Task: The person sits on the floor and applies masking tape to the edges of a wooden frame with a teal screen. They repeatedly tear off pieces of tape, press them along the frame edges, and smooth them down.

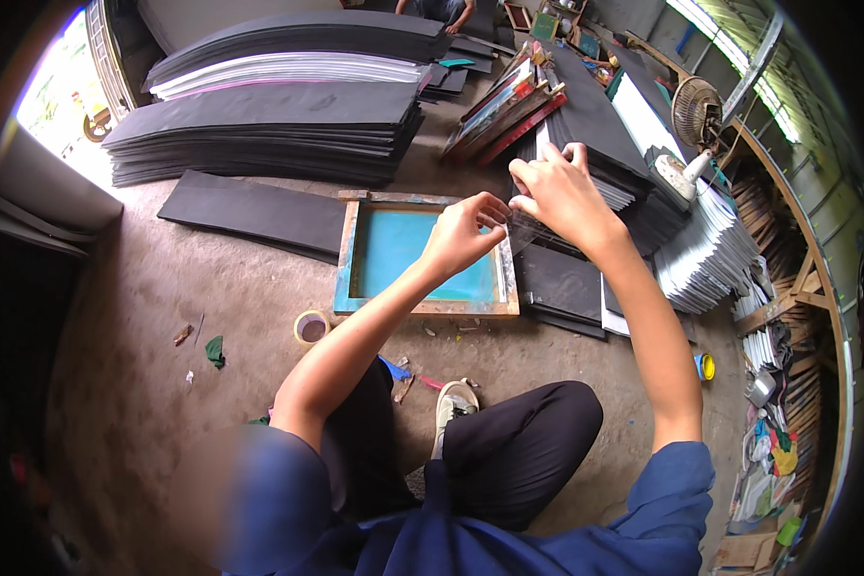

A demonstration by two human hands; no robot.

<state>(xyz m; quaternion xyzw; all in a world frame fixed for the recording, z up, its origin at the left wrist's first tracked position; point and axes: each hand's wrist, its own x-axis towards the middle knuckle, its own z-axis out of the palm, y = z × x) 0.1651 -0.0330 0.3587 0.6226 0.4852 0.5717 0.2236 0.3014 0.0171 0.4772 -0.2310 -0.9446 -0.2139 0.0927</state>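
Observation:
My left hand [466, 233] is raised over the right half of a screen printing frame, its fingers curled in toward the thumb. Whatever it pinches is too small to make out. Just to its right, my right hand [562, 197] bends down at the wrist with thumb and fingers pressed together. A thin see-through strip [520, 238], perhaps tape, shows faintly below its fingertips. The screen printing frame [346, 259] has paint-stained wooden sides and a blue-green mesh [391, 252]. It lies in front of me, partly hidden by my left hand and forearm. A tape roll [299, 327] rests near its lower left corner.
Stacks of black sheets [259, 120] fill the far left, and a single black sheet [250, 213] lies beside the frame. More frames [509, 106] lean together behind. At right are a fan [697, 110], white sheets [706, 254] and a yellow tin [706, 367]. Another person [456, 14] is at the back.

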